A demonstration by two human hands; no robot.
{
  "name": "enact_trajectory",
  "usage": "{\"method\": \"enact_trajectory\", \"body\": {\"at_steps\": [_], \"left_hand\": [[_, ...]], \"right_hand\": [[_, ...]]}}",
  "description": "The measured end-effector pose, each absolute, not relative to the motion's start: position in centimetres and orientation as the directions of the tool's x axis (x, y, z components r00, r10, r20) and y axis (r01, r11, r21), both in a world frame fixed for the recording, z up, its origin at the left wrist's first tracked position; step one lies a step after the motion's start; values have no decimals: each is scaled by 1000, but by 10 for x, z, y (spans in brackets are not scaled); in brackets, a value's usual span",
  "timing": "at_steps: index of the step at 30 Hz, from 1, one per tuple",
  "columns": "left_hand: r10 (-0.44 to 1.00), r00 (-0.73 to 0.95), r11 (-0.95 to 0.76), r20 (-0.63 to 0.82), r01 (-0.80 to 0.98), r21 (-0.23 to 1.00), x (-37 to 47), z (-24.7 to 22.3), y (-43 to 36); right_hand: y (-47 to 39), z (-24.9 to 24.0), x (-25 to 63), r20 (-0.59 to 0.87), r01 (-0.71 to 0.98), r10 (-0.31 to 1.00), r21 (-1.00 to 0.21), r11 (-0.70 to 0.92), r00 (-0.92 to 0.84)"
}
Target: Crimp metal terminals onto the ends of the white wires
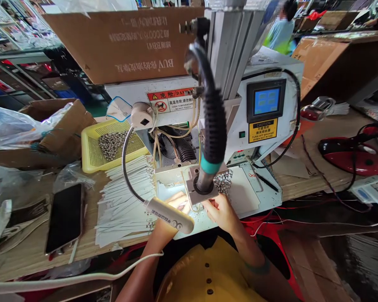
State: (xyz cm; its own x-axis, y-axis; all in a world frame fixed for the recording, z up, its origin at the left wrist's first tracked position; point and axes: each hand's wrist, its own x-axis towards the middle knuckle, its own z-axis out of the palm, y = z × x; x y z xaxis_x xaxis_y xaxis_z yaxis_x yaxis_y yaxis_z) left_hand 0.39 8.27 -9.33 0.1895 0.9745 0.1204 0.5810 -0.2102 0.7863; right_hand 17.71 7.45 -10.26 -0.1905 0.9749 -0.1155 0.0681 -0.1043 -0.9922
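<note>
My left hand (179,202) is under the metal head (201,191) of a benchtop machine, partly covered by a white lamp head (170,215). Its visible fingers are bent together, and what they hold is hidden. On the other side of the head, my right hand (221,213) has its thumb and forefinger closed in a pinch on something too small to make out. Just behind the right hand lies a heap of small metal parts (223,182). Bundled white strips (124,203) spread out left of my left hand.
A yellow basket (86,147) holds more small metal parts (111,144). A black phone (65,218) lies at left. The lamp's bendy neck (124,159) and a thick black hose (212,117) arch over the work. A touchscreen (266,101) faces me. Another person (280,33) is behind.
</note>
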Motion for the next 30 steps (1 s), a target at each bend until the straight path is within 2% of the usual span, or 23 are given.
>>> {"method": "enact_trajectory", "body": {"at_steps": [4,14,21,24,27,30], "left_hand": [[969,243,-181,51,553,813,5,-88,84],[951,281,-263,128,519,813,5,-88,86],[951,279,-280,136,583,762,5,-95,85],[919,357,-368,170,615,698,3,-89,81],[910,367,-402,193,667,628,-18,-73,73],[933,174,-337,316,735,589,-59,-59,62]], "right_hand": [[74,-102,177,-114,72,977,-992,-103,-178],[75,-100,178,-95,115,979,-991,-75,-181],[76,-102,178,-77,117,982,-991,-57,-175],[72,-98,178,-53,118,985,-992,-33,-165],[59,-86,181,-37,222,986,-975,1,-165],[43,-71,187,-110,416,947,-909,27,-302]]}}
